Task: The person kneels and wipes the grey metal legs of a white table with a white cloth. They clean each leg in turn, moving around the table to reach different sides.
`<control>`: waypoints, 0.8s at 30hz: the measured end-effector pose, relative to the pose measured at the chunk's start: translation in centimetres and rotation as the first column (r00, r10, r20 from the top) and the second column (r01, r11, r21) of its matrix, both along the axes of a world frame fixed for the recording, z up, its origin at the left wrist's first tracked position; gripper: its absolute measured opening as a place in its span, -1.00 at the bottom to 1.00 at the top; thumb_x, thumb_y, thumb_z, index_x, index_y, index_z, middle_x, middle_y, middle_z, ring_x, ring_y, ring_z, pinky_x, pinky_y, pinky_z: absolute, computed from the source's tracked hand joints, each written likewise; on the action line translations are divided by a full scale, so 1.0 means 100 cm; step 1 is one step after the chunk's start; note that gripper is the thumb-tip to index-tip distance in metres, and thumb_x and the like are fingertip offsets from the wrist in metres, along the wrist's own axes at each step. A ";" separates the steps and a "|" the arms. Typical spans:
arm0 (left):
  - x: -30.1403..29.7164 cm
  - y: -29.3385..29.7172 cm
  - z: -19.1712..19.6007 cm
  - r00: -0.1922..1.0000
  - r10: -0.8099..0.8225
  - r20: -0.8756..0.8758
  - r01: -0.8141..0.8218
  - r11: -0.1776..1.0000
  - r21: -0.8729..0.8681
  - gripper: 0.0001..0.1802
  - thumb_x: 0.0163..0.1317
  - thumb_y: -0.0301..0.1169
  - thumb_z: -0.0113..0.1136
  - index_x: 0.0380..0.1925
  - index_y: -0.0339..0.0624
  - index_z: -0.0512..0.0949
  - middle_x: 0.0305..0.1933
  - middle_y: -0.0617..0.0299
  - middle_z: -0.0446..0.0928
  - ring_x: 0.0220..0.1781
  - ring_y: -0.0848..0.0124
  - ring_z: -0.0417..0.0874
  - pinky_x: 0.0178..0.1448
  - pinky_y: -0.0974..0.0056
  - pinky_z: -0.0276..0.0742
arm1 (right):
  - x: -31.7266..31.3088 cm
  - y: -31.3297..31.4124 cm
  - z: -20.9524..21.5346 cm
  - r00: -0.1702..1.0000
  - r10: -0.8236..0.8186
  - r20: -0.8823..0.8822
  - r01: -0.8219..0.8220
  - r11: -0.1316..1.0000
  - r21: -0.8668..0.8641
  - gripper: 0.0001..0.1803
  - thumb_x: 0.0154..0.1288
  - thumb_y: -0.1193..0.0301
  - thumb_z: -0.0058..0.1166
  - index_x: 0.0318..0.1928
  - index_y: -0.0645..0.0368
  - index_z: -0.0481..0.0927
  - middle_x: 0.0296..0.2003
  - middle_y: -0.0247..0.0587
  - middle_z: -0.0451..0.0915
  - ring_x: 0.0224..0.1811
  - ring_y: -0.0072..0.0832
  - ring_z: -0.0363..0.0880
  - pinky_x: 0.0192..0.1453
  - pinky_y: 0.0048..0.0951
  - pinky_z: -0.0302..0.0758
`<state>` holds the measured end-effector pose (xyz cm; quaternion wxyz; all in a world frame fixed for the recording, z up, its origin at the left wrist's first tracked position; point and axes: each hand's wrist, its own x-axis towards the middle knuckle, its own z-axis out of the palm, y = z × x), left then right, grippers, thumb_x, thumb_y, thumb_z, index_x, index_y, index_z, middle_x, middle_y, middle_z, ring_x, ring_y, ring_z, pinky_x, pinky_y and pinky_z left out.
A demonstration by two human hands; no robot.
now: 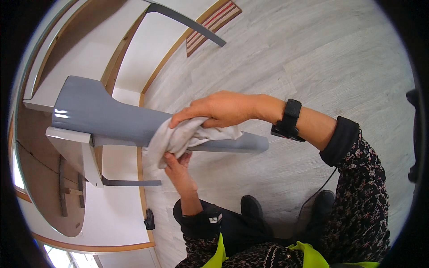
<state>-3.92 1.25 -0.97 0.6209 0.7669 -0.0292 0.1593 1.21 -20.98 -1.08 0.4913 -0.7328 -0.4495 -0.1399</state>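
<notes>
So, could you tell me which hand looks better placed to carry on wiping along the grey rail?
Probably the right hand: it lies on top of the white cloth, pressing it onto the grey rail. The left hand only grips the cloth's hanging part from below.

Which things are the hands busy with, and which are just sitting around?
Busy with:
- white cloth, gripped by the left hand and right hand
- grey bar it is pressed against

Just sitting around:
- striped rug
- black cable on the wooden floor
- white shelf
</notes>
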 end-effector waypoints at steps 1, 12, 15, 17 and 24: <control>0.000 0.000 -0.009 0.998 0.025 -0.051 -0.026 0.999 -0.028 -0.34 0.24 0.06 -0.17 0.16 -0.21 0.11 0.11 0.08 0.26 0.03 0.23 0.40 0.06 0.14 0.43 | -0.001 -0.002 -0.005 1.000 0.004 -0.022 -0.004 1.000 -0.017 -0.27 0.03 0.65 -0.04 0.17 -0.40 0.24 0.06 -0.28 0.40 -0.04 -0.28 0.46 0.06 -0.27 0.39; 0.003 -0.005 -0.061 0.947 0.005 -0.322 -0.026 0.998 -0.062 -0.54 0.19 -0.33 0.08 0.06 -0.18 0.24 0.06 0.14 0.36 -0.01 0.27 0.48 -0.07 0.25 0.48 | 0.013 -0.034 -0.045 0.982 -0.002 -0.187 -0.081 0.898 -0.432 -0.37 0.03 0.54 0.00 0.12 -0.39 0.32 0.01 -0.29 0.46 0.00 -0.28 0.44 0.08 -0.32 0.33; 0.008 -0.002 -0.042 0.986 -0.024 -0.165 0.009 0.995 -0.095 -0.61 0.17 -0.37 0.10 0.00 -0.17 0.31 0.03 0.18 0.39 -0.01 0.31 0.48 -0.07 0.28 0.47 | 0.008 -0.032 -0.033 0.978 -0.203 -0.048 0.149 0.840 -0.522 -0.45 0.05 0.45 -0.02 0.08 -0.37 0.36 -0.10 -0.27 0.53 -0.06 -0.25 0.47 0.01 -0.31 0.36; 0.012 0.004 -0.021 0.999 -0.021 -0.047 0.020 1.000 -0.022 -0.64 0.17 -0.39 0.10 -0.03 -0.16 0.34 0.02 0.21 0.40 -0.02 0.34 0.48 -0.06 0.28 0.46 | 0.003 -0.030 -0.023 0.969 -0.245 0.040 0.238 0.867 -0.437 -0.50 0.06 0.43 -0.04 0.06 -0.35 0.39 -0.18 -0.26 0.55 -0.10 -0.26 0.50 -0.02 -0.30 0.38; 0.005 0.027 0.051 0.962 -0.161 0.219 0.174 0.984 -0.038 -0.63 0.28 -0.37 -0.14 0.08 -0.19 0.23 0.09 0.11 0.33 0.02 0.32 0.44 0.03 0.23 0.44 | -0.006 -0.009 0.025 0.777 -0.489 0.397 0.470 0.869 0.151 -0.60 0.10 0.42 0.01 -0.02 -0.29 0.44 -0.17 -0.26 0.44 -0.15 -0.33 0.48 -0.16 -0.29 0.44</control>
